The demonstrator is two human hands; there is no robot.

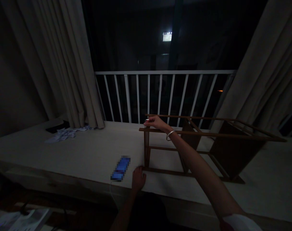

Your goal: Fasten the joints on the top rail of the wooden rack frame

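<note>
A dark wooden frame [208,134], like a small stand lying on its side, rests on a long pale surface [88,150] under a window. My right hand [154,122], with a bangle on the wrist, is closed on the frame's top left corner and pinches something small that I cannot make out. My left hand [138,178] lies with its fingers closed against the frame's lower left corner, at the surface's front edge.
A phone with a lit blue screen [120,168] lies just left of my left hand, a thin cable running off the edge. Crumpled papers [64,134] sit at the back left. Curtains [71,64] flank a white railing [160,93]. The room is dim.
</note>
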